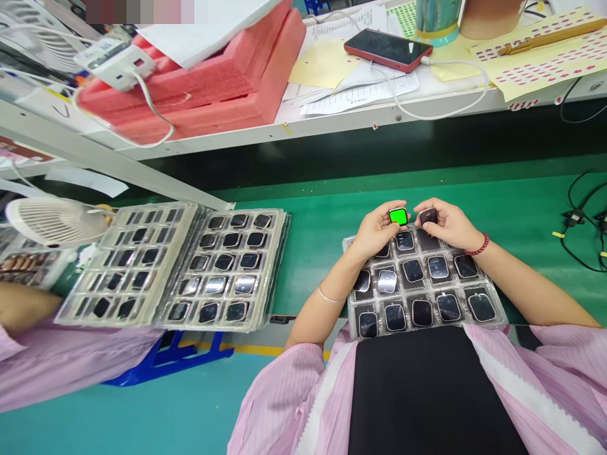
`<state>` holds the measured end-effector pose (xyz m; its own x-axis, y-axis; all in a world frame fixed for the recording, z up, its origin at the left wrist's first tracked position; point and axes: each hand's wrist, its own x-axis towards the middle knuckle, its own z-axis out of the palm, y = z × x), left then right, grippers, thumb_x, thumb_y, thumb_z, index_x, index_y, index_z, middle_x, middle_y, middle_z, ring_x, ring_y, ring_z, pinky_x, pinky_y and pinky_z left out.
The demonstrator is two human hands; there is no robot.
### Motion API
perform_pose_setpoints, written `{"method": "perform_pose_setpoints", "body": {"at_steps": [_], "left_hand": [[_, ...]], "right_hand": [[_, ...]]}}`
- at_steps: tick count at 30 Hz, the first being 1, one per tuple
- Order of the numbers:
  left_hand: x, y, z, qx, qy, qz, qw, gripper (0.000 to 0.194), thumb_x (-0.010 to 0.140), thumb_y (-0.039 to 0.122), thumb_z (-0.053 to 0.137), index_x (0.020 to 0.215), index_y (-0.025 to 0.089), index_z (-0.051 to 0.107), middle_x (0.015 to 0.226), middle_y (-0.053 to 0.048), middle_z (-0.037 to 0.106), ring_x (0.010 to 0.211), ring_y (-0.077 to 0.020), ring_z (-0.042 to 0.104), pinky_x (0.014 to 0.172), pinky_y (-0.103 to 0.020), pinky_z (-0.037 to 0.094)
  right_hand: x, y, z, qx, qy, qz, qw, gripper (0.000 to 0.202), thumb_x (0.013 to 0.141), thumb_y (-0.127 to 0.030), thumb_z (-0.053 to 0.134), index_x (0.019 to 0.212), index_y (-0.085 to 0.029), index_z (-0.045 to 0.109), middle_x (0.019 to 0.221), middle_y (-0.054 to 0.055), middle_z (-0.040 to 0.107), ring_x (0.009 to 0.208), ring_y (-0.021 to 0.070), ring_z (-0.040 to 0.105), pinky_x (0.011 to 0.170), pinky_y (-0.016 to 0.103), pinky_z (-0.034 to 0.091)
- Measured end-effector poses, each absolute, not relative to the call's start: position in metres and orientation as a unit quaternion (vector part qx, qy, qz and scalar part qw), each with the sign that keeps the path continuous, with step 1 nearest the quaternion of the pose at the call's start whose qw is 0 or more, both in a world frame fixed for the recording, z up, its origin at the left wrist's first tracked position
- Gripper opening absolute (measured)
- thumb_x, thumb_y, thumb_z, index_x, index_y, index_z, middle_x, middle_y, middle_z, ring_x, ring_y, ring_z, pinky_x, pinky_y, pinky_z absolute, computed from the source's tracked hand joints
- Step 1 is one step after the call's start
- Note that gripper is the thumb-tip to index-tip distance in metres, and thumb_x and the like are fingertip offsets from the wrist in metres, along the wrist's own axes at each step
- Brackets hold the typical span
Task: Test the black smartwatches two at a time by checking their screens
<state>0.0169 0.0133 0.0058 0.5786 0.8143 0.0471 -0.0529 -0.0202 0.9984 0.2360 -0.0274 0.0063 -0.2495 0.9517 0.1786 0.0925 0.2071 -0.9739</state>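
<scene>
Two watch units are held above the near tray. The left hand is closed around the edges of the watch with the lit green screen; the right hand grips the dark-screened watch between thumb and curled fingers. Both hands are partly closed and apart. The near tray, holding further watches in compartments, lies on the green table. Two loaded trays lie side by side to the left.
</scene>
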Motion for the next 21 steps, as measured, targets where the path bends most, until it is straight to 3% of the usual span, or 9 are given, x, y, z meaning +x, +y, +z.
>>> {"method": "perform_pose_setpoints", "body": {"at_steps": [6, 10, 15, 21], "left_hand": [[0.0184, 0.0139, 0.0035, 0.626, 0.292, 0.36, 0.627, 0.052, 0.079, 0.017, 0.067, 0.13, 0.019, 0.057, 0.118, -0.01, 0.073, 0.116, -0.0238, 0.068, 0.096, -0.037, 0.057], [0.0177, 0.0133, 0.0062, 0.627, 0.301, 0.353, 0.626, 0.052, 0.081, 0.019, 0.066, 0.132, 0.02, 0.057, 0.12, -0.01, 0.072, 0.115, -0.0241, 0.069, 0.094, -0.037, 0.057], [0.0168, 0.0129, 0.0088, 0.618, 0.328, 0.344, 0.626, 0.043, 0.086, 0.024, 0.063, 0.129, 0.018, 0.058, 0.116, -0.012, 0.073, 0.097, -0.0209, 0.073, 0.082, -0.033, 0.059], [0.0183, 0.0121, 0.0104, 0.634, 0.356, 0.37, 0.579, 0.049, 0.075, 0.015, 0.07, 0.123, 0.018, 0.061, 0.11, -0.008, 0.073, 0.107, -0.0211, 0.068, 0.096, -0.036, 0.054]], "right_hand": [[0.2372, -0.0274, 0.0042, -0.412, -0.637, 0.474, 0.447, 0.04, 0.079, -0.021, 0.07, 0.118, -0.022, 0.059, 0.1, 0.006, 0.072, 0.093, 0.0224, 0.071, 0.082, 0.038, 0.058], [0.237, -0.0269, 0.0046, -0.407, -0.631, 0.483, 0.45, 0.045, 0.077, -0.017, 0.067, 0.12, -0.023, 0.059, 0.107, 0.007, 0.071, 0.097, 0.0236, 0.071, 0.083, 0.039, 0.06], [0.2363, -0.0273, 0.0059, -0.406, -0.616, 0.506, 0.448, 0.048, 0.074, -0.013, 0.064, 0.121, -0.023, 0.06, 0.112, 0.008, 0.072, 0.102, 0.025, 0.072, 0.083, 0.039, 0.063], [0.2355, -0.0276, 0.006, -0.407, -0.611, 0.507, 0.452, 0.047, 0.074, -0.013, 0.065, 0.12, -0.023, 0.062, 0.115, 0.008, 0.072, 0.103, 0.0248, 0.073, 0.088, 0.042, 0.064]]}}
